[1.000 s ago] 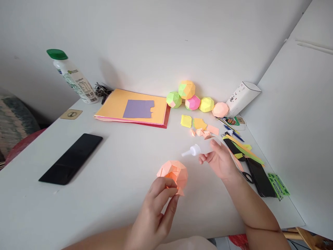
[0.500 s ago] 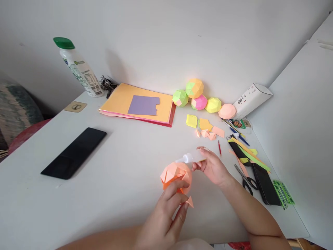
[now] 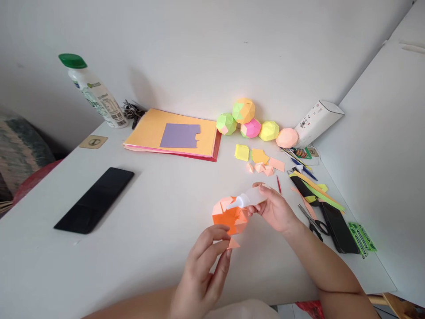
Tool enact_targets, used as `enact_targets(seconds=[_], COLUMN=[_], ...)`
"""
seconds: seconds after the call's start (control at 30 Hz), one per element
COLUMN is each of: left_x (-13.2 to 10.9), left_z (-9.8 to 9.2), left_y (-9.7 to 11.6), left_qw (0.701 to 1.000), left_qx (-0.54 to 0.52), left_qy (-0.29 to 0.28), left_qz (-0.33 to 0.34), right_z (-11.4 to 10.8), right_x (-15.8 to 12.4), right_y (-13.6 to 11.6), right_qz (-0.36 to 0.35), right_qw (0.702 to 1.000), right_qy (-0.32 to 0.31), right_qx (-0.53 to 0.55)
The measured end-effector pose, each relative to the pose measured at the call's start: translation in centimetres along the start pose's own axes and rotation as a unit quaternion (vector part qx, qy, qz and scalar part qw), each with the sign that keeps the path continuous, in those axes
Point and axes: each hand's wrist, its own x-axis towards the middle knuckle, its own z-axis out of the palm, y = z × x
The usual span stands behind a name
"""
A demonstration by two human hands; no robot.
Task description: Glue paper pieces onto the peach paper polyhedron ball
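While the head camera looks down on a pale bench (image 3: 133,266), the person's two bare hands meet just below the centre of the frame. The left hand (image 3: 204,268), at the lower centre, has its fingers pinching a small peach paper triangle (image 3: 234,243). Directly above that, a hollow, faceted peach paper ball (image 3: 221,207) shows a wide opening with a bright orange inside; whether the left fingertips touch it, I cannot tell. The right hand (image 3: 277,210), right of centre, has its fingers wrapped around a white squeeze bottle (image 3: 255,196), tilted so that its narrow nozzle points left and down at the ball's opening; contact between the tip and the paper is unclear. Above the right hand lie folded peach pieces (image 3: 260,168) and a yellow paper square (image 3: 242,152). In the upper centre, finished-looking coloured paper balls (image 3: 251,128) sit in a cluster by the wall, one resting on top of others. Scissors (image 3: 314,223) and a black phone (image 3: 338,228) lie at the right of the frame. On the left are a dark flat slab (image 3: 96,199) and, farther up, a green-capped bottle (image 3: 98,97).
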Motion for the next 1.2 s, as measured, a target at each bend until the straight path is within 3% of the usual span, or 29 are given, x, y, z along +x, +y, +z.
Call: enact_targets(seconds=[0.07, 0.13, 0.27, 0.37, 0.43, 0.57, 0.7, 0.9, 1.03, 1.2], left_x=[0.4, 1.1, 2.7, 3.4, 3.5, 3.7, 3.6, 3.6, 3.5, 3.3], left_z=[-0.4, -0.8, -1.1, -1.2, -1.2, -1.1, -1.0, -0.9, -0.8, -0.8], left_y=[0.2, 0.2, 0.1, 0.0, -0.2, -0.9, -1.2, -1.1, -0.9, -1.1], left_qw=[0.996, 0.970, 0.833, 0.786, 0.780, 0.763, 0.755, 0.779, 0.779, 0.774], left_qx=[-0.080, -0.182, -0.406, -0.450, -0.452, -0.465, -0.462, -0.426, -0.432, -0.445], left_qy=[-0.001, -0.011, 0.010, 0.033, 0.055, 0.092, 0.087, 0.081, 0.080, 0.086], left_qz=[-0.049, -0.163, -0.377, -0.422, -0.430, -0.440, -0.458, -0.453, -0.448, -0.442], right_z=[0.0, 0.0, 0.0, 0.0, 0.3, 1.6, 2.7, 2.8, 2.9, 3.1], right_x=[-0.1, -0.3, -1.0, -2.3, -3.3, -4.8, -5.0, -4.8, -4.9, -4.7], right_y=[-0.2, -0.4, -1.1, -1.2, -1.2, -1.0, -0.8, -0.3, 0.1, 0.1], right_qz=[-0.008, -0.025, -0.093, -0.203, -0.322, -0.516, -0.607, -0.669, -0.675, -0.672], right_qw=[1.000, 1.000, 0.995, 0.974, 0.930, 0.800, 0.688, 0.545, 0.496, 0.488], right_qy=[-0.001, -0.007, -0.016, 0.009, 0.006, -0.074, -0.090, -0.067, -0.065, -0.062], right_qx=[0.000, -0.003, -0.026, -0.101, -0.176, -0.296, -0.388, -0.501, -0.542, -0.553])
